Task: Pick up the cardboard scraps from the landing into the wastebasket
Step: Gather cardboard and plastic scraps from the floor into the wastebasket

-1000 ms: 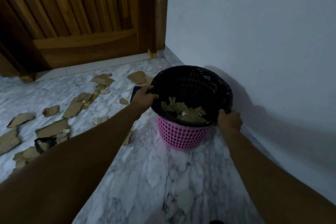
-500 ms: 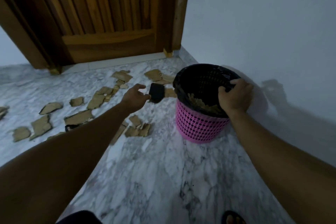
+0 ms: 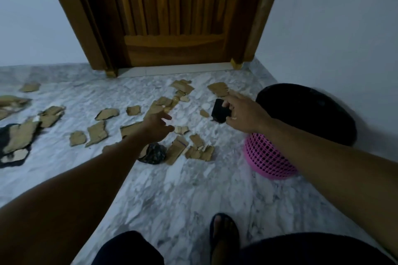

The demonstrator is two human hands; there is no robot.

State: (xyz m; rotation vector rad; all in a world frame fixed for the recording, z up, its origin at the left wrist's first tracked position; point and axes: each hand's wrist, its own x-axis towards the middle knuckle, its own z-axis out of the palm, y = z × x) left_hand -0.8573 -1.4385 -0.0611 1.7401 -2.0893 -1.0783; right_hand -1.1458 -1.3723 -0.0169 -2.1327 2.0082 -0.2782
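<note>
Right hand [image 3: 243, 115] grip on black scrap [image 3: 219, 110]

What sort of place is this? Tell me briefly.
Likely an indoor landing or hallway corner of a home: a marble floor, a closed wooden door and plain walls.

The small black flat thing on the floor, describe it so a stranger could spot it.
Find the pink wastebasket by the right wall. Just left of its black-lined rim, under the right hand, lies the black object. Unlike the brown cardboard scraps around it, it is dark and rectangular.

Matt torn cardboard scraps [image 3: 97, 133] on veined marble floor [image 3: 193, 196]; ribbed wooden door [image 3: 172, 17].
</note>
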